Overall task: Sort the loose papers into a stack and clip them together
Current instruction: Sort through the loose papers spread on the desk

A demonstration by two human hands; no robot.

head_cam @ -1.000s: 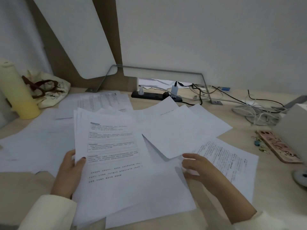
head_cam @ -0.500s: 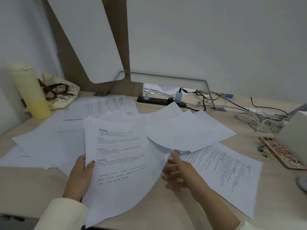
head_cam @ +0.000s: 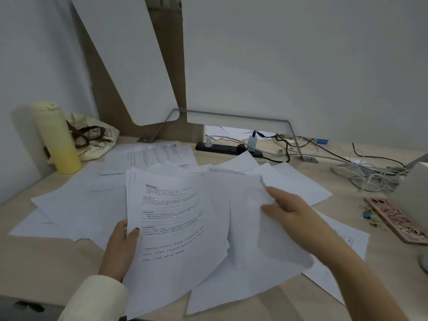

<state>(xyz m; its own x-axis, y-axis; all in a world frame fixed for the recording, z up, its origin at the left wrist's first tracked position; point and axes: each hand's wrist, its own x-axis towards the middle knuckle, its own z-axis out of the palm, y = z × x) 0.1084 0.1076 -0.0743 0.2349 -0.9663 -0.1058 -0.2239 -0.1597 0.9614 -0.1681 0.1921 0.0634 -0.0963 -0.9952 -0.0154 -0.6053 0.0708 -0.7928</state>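
White paper covers a pale wooden desk (head_cam: 58,269). The left hand (head_cam: 120,249) pinches a gathered sheaf (head_cam: 171,228) by its edge, thumb on top; the right hand (head_cam: 291,212) grips a blurred loose sheet (head_cam: 245,205) beside it. More loose papers (head_cam: 69,209) lie around, binder clips (head_cam: 368,215) well to the right (beside a pink phone (head_cam: 398,218)). Held at one edge only, the sheaf could sag and splay as the sheet joins it.
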